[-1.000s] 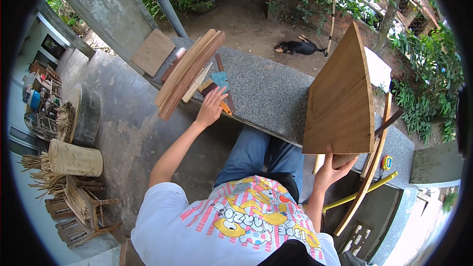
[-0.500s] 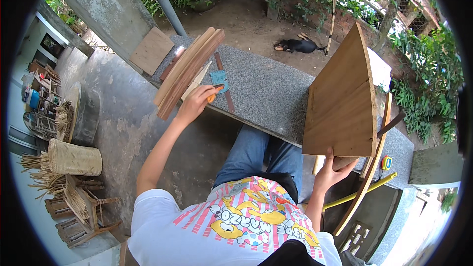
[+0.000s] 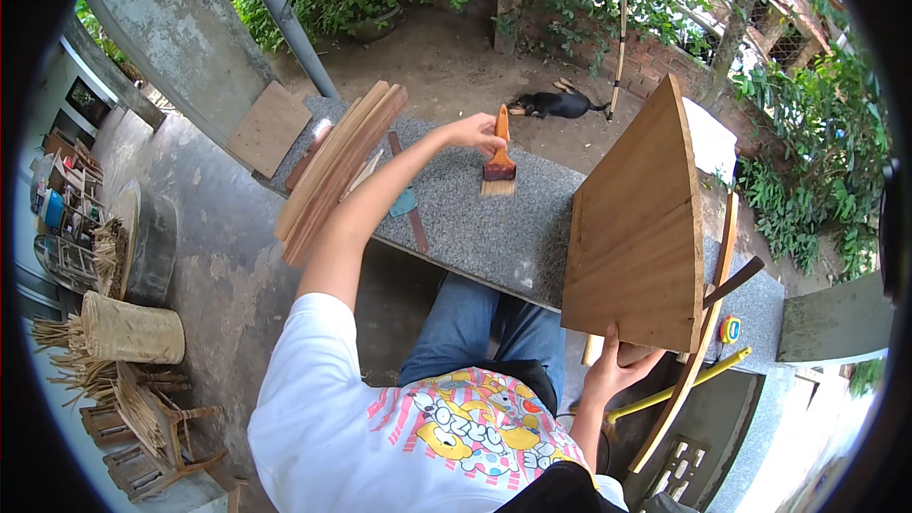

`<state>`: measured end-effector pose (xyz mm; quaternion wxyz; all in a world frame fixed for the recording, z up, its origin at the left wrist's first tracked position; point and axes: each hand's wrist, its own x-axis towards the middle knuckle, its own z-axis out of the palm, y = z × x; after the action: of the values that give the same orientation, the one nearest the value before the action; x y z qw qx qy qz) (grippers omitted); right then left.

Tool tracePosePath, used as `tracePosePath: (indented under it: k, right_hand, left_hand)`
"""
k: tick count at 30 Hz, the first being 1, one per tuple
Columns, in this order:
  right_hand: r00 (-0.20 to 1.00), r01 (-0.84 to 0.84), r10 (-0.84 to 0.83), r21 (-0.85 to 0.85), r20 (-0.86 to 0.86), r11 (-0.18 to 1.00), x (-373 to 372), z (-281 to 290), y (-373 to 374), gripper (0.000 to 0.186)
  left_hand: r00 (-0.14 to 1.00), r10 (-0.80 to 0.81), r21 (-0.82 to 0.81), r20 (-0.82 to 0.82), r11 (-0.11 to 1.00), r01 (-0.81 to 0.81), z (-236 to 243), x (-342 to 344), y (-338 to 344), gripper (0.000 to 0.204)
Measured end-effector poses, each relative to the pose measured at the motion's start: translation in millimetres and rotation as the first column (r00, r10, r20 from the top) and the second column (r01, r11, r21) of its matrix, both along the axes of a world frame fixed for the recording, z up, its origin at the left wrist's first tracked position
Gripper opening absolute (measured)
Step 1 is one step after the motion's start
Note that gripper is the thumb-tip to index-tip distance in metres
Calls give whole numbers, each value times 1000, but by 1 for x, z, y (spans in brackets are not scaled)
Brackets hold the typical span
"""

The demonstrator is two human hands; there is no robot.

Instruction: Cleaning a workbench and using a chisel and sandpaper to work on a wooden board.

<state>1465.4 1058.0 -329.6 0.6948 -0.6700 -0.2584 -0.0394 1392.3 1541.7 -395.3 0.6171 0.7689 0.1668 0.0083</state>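
My left hand (image 3: 475, 131) reaches far out over the grey stone slab, closed round the orange handle of a paintbrush (image 3: 499, 171). Its pale bristles point down, and I cannot tell whether they touch the stone. On the right, my right hand (image 3: 616, 372) grips the lower edge of a large brown wooden panel (image 3: 636, 228). The thumb lies against the panel's face, while the other fingers are partly hidden beneath. The panel stands tilted on the slab. A stack of wooden slats (image 3: 344, 166) lies left of my left forearm, which covers part of it.
The speckled slab (image 3: 456, 237) crosses in front of my knees. On it lie a teal square tool (image 3: 403, 201), a dark strip (image 3: 418, 230) and a yellow tape measure (image 3: 730, 330). A curved wooden strip (image 3: 686, 389) and yellow pipe (image 3: 679, 385) project at right. Beyond, a dog (image 3: 560, 103) lies on the ground.
My left hand has moved right and away from me, from beside the slats to above the slab's middle, and the whole brush now shows. My right hand keeps its grip on the panel.
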Motion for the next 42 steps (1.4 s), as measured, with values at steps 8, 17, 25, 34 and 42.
tracePosePath:
  k: [8, 17, 25, 34, 42]
  right_hand:
    - [1000, 19, -19, -30, -15, 999, -2, -5, 1, 75]
    - [996, 30, -30, -5, -82, 1000, -7, -7, 1, 72]
    - [998, 18, -18, 2, -66, 1000, -4, -9, -1, 71]
    - [1000, -14, 13, -66, -13, 998, -6, -8, -1, 71]
    - [996, 25, -24, 4, -90, 1000, -9, -11, -1, 68]
  left_hand:
    - [845, 355, 348, 401, 794, -499, 22, 30, 44, 23]
    - [970, -168, 53, -176, 982, 180, 67, -76, -43, 23]
    - [965, 88, 471, 248, 859, -200, 5, -21, 57, 20]
    - [964, 126, 235, 235, 955, -183, 56, -28, 21, 22]
    - [980, 20, 1, -196, 1000, -20, 32, -101, 0, 28]
